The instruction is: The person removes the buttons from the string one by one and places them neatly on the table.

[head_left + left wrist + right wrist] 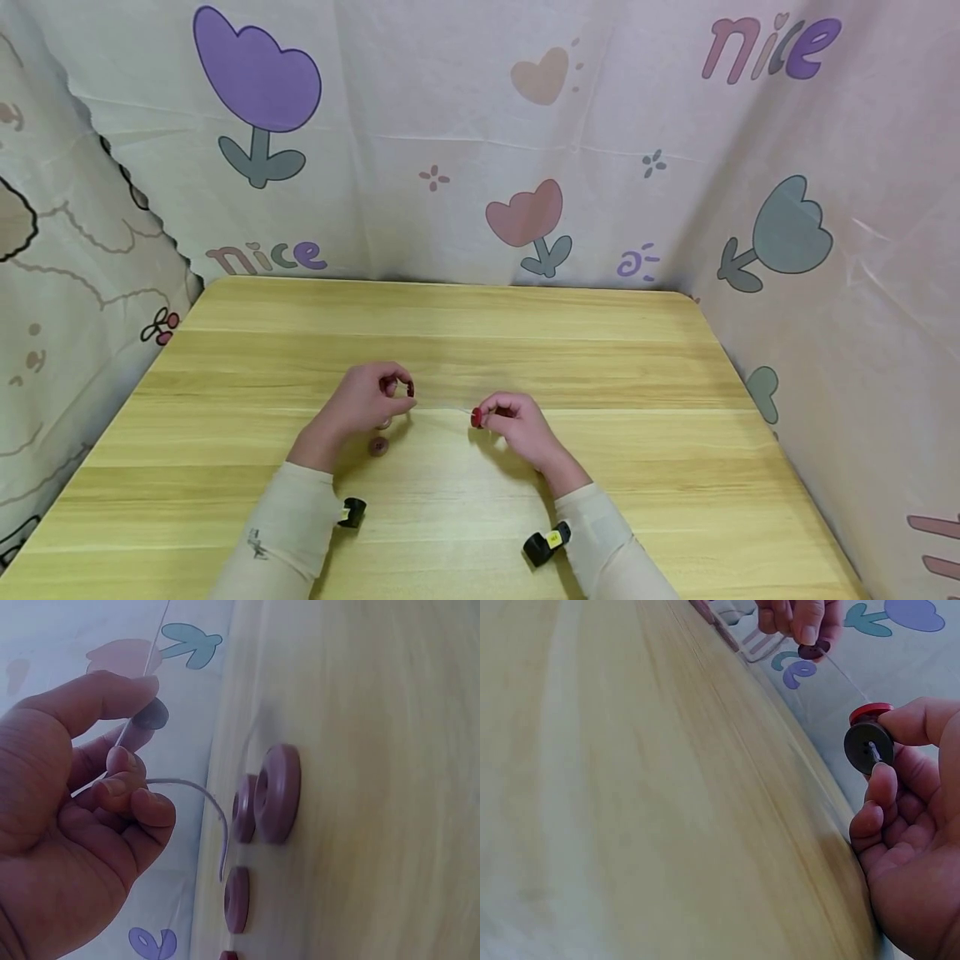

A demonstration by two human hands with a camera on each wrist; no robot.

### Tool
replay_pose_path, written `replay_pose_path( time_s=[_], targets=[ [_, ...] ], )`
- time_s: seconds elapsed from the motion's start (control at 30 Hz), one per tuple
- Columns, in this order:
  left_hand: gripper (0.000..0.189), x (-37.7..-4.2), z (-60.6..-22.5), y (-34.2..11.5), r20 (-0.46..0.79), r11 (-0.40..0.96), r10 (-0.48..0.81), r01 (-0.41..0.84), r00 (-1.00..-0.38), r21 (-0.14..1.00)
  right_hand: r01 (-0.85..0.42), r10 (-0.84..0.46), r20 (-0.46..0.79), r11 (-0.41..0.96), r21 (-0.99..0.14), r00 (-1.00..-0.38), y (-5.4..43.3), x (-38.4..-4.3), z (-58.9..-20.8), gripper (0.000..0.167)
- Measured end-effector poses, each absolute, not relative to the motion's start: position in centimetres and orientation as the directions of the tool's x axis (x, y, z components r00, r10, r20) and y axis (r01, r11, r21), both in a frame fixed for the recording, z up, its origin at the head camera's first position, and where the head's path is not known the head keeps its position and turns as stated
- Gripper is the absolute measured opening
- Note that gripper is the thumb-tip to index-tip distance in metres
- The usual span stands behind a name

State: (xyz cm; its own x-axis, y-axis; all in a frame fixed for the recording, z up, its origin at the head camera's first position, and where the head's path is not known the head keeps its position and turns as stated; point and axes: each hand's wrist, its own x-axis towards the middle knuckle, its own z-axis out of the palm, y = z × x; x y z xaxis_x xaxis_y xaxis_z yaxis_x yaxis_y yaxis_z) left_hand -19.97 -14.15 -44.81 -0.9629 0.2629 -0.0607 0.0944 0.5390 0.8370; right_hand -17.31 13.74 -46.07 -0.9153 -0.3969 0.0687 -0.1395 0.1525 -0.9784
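My left hand [363, 402] pinches a dark button [151, 715] that sits on a thin pale string [193, 784]. In the left wrist view the string's loose tail curves out from between the curled lower fingers and hangs down. Opposite it, my right hand [522, 429] grips a small stack of threaded buttons between thumb and fingers. A red button [871, 710] and a dark button [865, 748] show in that stack, with string through the dark one's holes. Between the two hands the string runs straight, above the table.
Several brownish-red loose buttons [279, 795] lie on the wooden table [600, 350] beside and below the left hand; one button [378, 447] shows near the left wrist. Black wrist cameras [351, 512] sit on both sleeves. A patterned curtain [420, 100] surrounds the table's back and sides.
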Motion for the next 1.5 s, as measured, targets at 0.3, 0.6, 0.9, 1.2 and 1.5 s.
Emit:
replay_pose_path(
  time_s=[0.3,0.6,0.9,1.2,1.5],
  targets=[
    [0.024,-20.0,-44.8,-15.3,-0.039,0.590,0.219,0.101,-0.975,0.801,-0.127,-0.397,0.056,0.154,-0.980,-0.916,13.8,-17.3,-46.0,0.012],
    [0.022,-20.1,-44.9,-16.6,-0.036,0.588,0.189,0.084,-0.981,0.804,-0.139,-0.404,0.068,0.149,-0.979,-0.912,13.8,-17.3,-46.0,0.012],
    [0.024,-20.2,-45.1,-17.6,-0.014,0.622,0.169,0.095,-0.986,0.777,-0.131,-0.401,0.066,0.138,-0.982,-0.914,13.7,-17.2,-46.0,0.012],
    [0.022,-20.1,-45.2,-18.4,0.011,0.642,0.143,0.102,-0.990,0.760,-0.125,-0.403,0.066,0.121,-0.985,-0.913,13.7,-17.2,-46.0,0.013],
    [0.021,-20.0,-45.3,-19.3,-0.004,0.654,0.108,0.068,-0.994,0.753,-0.120,-0.405,0.063,0.117,-0.986,-0.912,13.7,-17.2,-46.0,0.013]
  ],
)
